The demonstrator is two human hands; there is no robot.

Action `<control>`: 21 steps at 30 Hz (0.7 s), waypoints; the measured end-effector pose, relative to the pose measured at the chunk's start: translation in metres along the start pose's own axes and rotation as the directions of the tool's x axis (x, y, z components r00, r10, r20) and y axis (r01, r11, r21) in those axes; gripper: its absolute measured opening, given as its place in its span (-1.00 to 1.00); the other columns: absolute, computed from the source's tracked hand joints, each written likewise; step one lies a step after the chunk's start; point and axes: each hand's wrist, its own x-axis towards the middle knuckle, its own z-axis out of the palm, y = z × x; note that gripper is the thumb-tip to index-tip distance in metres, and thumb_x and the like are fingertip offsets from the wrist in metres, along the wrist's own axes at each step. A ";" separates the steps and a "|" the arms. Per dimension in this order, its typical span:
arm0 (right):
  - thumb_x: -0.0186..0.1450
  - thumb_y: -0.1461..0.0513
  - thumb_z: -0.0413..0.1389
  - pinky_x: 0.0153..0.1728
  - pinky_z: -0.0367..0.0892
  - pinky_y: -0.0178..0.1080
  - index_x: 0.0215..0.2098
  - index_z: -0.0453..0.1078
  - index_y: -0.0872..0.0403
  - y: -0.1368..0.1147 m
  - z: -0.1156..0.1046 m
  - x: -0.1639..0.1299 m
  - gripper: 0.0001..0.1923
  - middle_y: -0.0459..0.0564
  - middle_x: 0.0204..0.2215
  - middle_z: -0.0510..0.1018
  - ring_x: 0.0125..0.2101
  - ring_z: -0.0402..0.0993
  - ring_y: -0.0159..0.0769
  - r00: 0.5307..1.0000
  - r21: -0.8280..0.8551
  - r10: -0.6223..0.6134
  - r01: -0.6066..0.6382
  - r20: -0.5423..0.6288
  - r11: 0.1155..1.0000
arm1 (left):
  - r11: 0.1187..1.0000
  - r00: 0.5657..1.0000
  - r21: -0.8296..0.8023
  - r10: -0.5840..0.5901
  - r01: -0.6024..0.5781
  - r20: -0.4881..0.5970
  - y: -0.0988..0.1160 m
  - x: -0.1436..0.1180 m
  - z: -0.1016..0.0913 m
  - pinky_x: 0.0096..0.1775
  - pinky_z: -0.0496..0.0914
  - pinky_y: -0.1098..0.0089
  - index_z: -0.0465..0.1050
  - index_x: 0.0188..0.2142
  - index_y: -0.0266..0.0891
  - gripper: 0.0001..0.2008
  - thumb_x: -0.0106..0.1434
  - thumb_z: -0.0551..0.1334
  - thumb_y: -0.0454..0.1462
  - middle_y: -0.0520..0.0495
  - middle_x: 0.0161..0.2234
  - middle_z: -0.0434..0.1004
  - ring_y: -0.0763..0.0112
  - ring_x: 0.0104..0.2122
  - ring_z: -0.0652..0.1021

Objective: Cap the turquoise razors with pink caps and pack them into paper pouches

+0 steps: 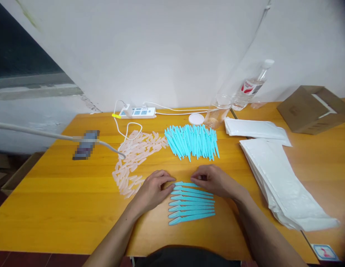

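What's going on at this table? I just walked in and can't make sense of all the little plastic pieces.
A person sits at a yellow wooden table, both hands on a neat row of slim turquoise plastic sticks laid side by side. The left hand rests at the row's left end; the right hand touches the topmost stick. Behind lie a loose pile of the same turquoise sticks, a heap of pale pink plastic caps, and stacks of white pouches on the right.

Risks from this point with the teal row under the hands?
1. Both hands, left hand and right hand, rest at the top of the neat teal row; a nudge may skew it.
2. The loose teal pile lies close behind and might mix in.
3. The pink caps sit beside the left hand and could scatter.
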 end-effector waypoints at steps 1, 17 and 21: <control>0.33 0.15 0.10 -0.48 0.13 -0.36 -0.49 0.54 0.05 0.000 -0.002 0.002 -0.70 -0.16 -0.58 0.52 -0.54 0.34 -0.41 1.000 -0.003 -0.006 0.006 0.000 1.000 | 1.000 1.000 0.019 0.010 -0.010 0.011 0.001 -0.001 -0.001 -0.10 0.41 0.32 0.61 -0.09 -0.11 -0.80 0.35 0.25 -0.27 -0.07 -0.20 0.58 0.28 -0.16 0.56; 0.31 0.02 0.15 -0.21 0.30 -0.22 -0.16 0.61 0.05 0.001 -0.011 0.077 -0.67 0.06 -0.28 0.69 -0.20 0.58 -0.11 0.890 -0.245 0.325 -0.409 -0.320 0.879 | 0.999 0.997 0.003 -0.039 0.040 -0.069 -0.013 -0.013 -0.027 -0.13 0.43 0.38 0.58 -0.04 -0.10 -0.77 0.42 0.17 -0.19 -0.06 -0.16 0.61 0.34 -0.18 0.58; 0.28 0.04 0.18 -0.18 0.34 -0.19 -0.14 0.60 0.08 -0.005 -0.004 0.088 -0.67 0.15 -0.21 0.68 -0.13 0.58 -0.01 0.902 -0.303 0.332 -0.409 -0.275 0.861 | 0.986 0.991 0.123 -0.105 0.116 -0.087 -0.032 -0.032 -0.051 -0.21 0.44 0.39 0.59 -0.14 -0.12 -0.79 0.40 0.19 -0.17 -0.06 -0.21 0.62 0.33 -0.25 0.59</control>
